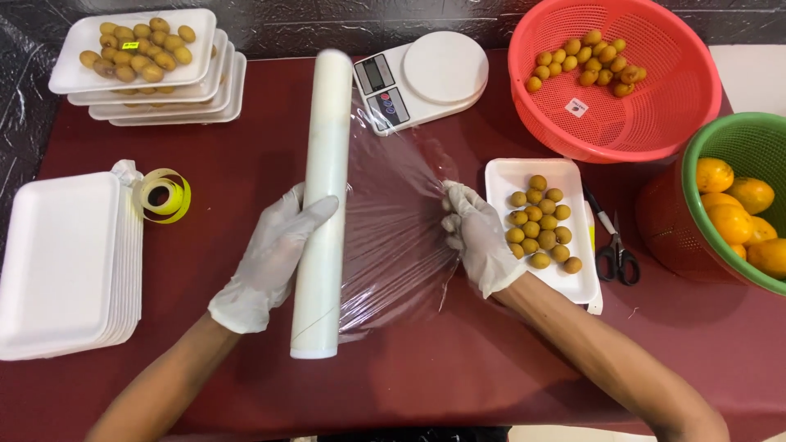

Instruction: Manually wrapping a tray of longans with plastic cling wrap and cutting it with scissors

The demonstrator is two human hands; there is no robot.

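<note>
Cling film (393,237), drawn off its roll (322,205), spans the dark red tabletop (458,360) between two gloved hands. Right hand (477,239): fingers pinched shut on the film's free edge, holding the sheet taut and crinkled just beside a white foam tray (585,282) filled with small tan round fruits (540,223). Left hand (274,254): palm and fingers laid against the side of the roll, thumb across it, gripping it where it lies lengthwise on the table. Beyond the tray lie black-handled scissors (616,254); a green basket of oranges (733,209) and a red basket (647,123) holding more tan fruits stand at far right. A white kitchen scale (426,78) sits behind the film. At left: a stack of empty trays (61,262), a yellow label roll (164,195), and stacked filled trays (139,57).
</note>
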